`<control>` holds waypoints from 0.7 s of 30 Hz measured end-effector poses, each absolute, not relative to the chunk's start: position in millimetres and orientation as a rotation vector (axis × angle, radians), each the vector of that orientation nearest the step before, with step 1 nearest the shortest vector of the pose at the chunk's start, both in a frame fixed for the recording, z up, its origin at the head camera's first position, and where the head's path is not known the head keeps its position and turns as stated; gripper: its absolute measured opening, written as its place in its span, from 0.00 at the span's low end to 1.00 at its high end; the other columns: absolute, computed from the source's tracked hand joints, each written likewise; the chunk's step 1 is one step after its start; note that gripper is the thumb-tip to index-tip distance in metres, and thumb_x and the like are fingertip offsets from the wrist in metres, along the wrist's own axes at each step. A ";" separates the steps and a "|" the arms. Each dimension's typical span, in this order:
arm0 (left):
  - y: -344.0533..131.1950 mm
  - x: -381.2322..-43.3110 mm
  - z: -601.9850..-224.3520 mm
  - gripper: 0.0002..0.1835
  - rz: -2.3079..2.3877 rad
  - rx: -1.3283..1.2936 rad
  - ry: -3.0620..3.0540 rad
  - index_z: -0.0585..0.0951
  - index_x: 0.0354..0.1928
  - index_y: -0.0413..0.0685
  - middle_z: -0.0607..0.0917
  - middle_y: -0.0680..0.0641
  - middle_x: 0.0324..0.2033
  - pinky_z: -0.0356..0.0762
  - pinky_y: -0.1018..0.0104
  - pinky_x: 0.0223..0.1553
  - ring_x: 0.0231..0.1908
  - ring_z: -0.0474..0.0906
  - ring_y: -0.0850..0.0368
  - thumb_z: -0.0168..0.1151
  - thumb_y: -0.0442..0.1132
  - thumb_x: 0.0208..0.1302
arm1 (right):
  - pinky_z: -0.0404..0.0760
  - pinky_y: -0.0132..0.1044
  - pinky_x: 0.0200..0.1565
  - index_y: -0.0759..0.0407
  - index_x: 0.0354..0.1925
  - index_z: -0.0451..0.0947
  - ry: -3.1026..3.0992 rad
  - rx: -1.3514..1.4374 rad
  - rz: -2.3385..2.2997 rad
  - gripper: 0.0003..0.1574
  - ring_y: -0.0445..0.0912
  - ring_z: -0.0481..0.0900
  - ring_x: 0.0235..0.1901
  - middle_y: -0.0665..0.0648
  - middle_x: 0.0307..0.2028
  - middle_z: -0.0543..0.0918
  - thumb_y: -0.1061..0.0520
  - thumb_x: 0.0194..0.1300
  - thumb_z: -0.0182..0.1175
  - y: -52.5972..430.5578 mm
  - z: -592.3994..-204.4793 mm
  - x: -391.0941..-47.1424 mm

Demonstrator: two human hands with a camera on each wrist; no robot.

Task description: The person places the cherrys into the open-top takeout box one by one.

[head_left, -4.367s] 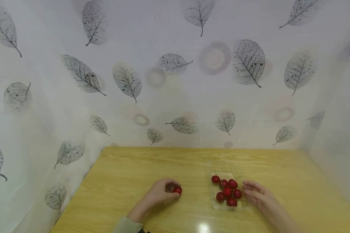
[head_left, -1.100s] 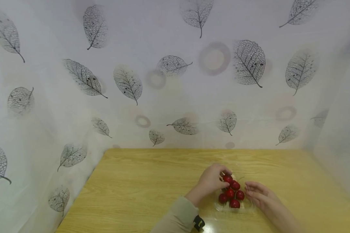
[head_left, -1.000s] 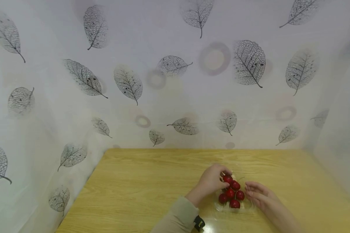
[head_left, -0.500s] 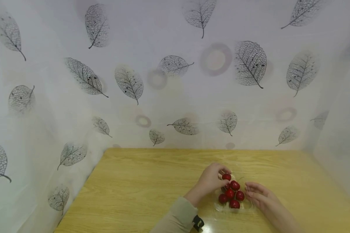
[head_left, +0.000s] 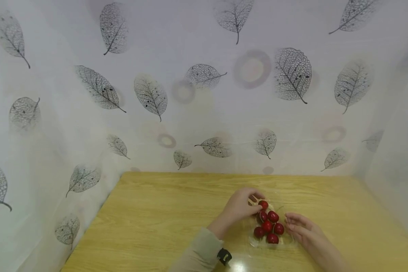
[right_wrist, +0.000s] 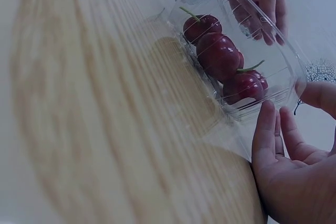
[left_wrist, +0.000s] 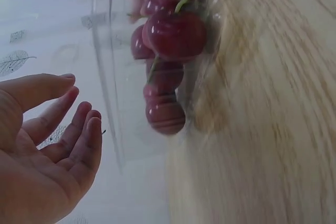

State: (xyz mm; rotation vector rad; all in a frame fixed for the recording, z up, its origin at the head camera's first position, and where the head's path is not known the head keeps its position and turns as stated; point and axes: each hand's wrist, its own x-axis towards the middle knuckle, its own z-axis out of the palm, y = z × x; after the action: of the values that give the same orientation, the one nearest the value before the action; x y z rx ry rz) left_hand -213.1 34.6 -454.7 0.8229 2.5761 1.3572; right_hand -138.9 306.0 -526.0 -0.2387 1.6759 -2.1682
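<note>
Several dark red cherries (head_left: 266, 226) lie bunched in a clear plastic box (right_wrist: 286, 51), some with green stems. My left hand (head_left: 239, 204) hovers over the box's back left side, its thumb and fingers loosely bent. In the left wrist view nothing lies between the fingers of that hand (left_wrist: 58, 150), and a gap separates it from the box wall. It hides part of the box in the head view. My right hand (head_left: 306, 230) is at the box's right end. In the right wrist view this hand (right_wrist: 299, 171) pinches the box's end wall between thumb and fingers.
The box stands on a wood-grain table (head_left: 163, 211). Behind and at both sides hangs a pale sheet (head_left: 204, 113) printed with dark leaves. A dark band (head_left: 224, 256) shows at the left wrist below the sleeve.
Some seconds ago my left hand held a cherry left of the box. It carried it over the box, let it go there, and has since drawn back slightly. My right hand stays at the box.
</note>
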 end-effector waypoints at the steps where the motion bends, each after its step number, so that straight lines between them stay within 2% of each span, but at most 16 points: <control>1: 31.4 -213.5 -454.5 0.13 1.358 0.821 2.577 0.88 0.51 0.45 0.90 0.46 0.49 0.80 0.80 0.45 0.46 0.87 0.56 0.73 0.31 0.65 | 0.80 0.22 0.60 0.39 0.56 0.77 1.680 -0.224 -2.163 0.23 0.30 0.82 0.56 0.38 0.54 0.84 0.66 0.83 0.45 305.8 -525.8 -138.9; 13: -9.9 -215.2 -456.1 0.12 1.379 0.736 2.574 0.87 0.50 0.42 0.90 0.42 0.51 0.81 0.76 0.46 0.46 0.86 0.51 0.74 0.31 0.65 | 0.80 0.23 0.62 0.37 0.60 0.77 1.555 -0.345 -2.212 0.27 0.31 0.82 0.60 0.38 0.58 0.84 0.65 0.85 0.41 310.9 -529.3 -143.8; 14: -13.4 -214.6 -455.8 0.12 1.365 0.731 2.587 0.87 0.50 0.42 0.89 0.42 0.50 0.82 0.75 0.47 0.47 0.86 0.50 0.74 0.32 0.65 | 0.79 0.22 0.62 0.39 0.62 0.76 1.562 -0.342 -2.205 0.26 0.30 0.81 0.60 0.37 0.59 0.83 0.65 0.86 0.40 312.1 -529.7 -143.8; 16: -20.5 -212.9 -455.2 0.12 1.353 0.720 2.601 0.87 0.50 0.42 0.89 0.43 0.50 0.82 0.74 0.47 0.48 0.86 0.48 0.74 0.32 0.66 | 0.79 0.21 0.62 0.49 0.69 0.72 1.618 -0.302 -2.173 0.24 0.29 0.80 0.60 0.34 0.59 0.82 0.64 0.86 0.41 313.4 -529.5 -143.7; 19: -30.4 -209.7 -452.2 0.12 1.358 0.714 2.605 0.87 0.50 0.43 0.88 0.43 0.51 0.84 0.72 0.48 0.49 0.85 0.46 0.73 0.33 0.66 | 0.78 0.20 0.61 0.67 0.78 0.59 1.712 -0.207 -2.111 0.28 0.25 0.79 0.59 0.29 0.58 0.80 0.61 0.86 0.43 315.7 -528.5 -142.3; 21: -37.6 -207.2 -449.9 0.12 1.351 0.730 2.616 0.86 0.52 0.43 0.88 0.43 0.51 0.85 0.69 0.50 0.50 0.85 0.45 0.72 0.33 0.67 | 0.78 0.19 0.61 0.65 0.78 0.60 1.714 -0.185 -2.103 0.28 0.24 0.79 0.59 0.28 0.57 0.79 0.60 0.87 0.43 316.9 -528.0 -141.4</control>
State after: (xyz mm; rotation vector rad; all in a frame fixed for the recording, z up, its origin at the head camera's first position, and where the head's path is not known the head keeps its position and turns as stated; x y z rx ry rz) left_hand -207.2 -37.6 -449.9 0.7297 2.6159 1.3506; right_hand -141.4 316.9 -528.0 -0.1848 1.7141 -2.1030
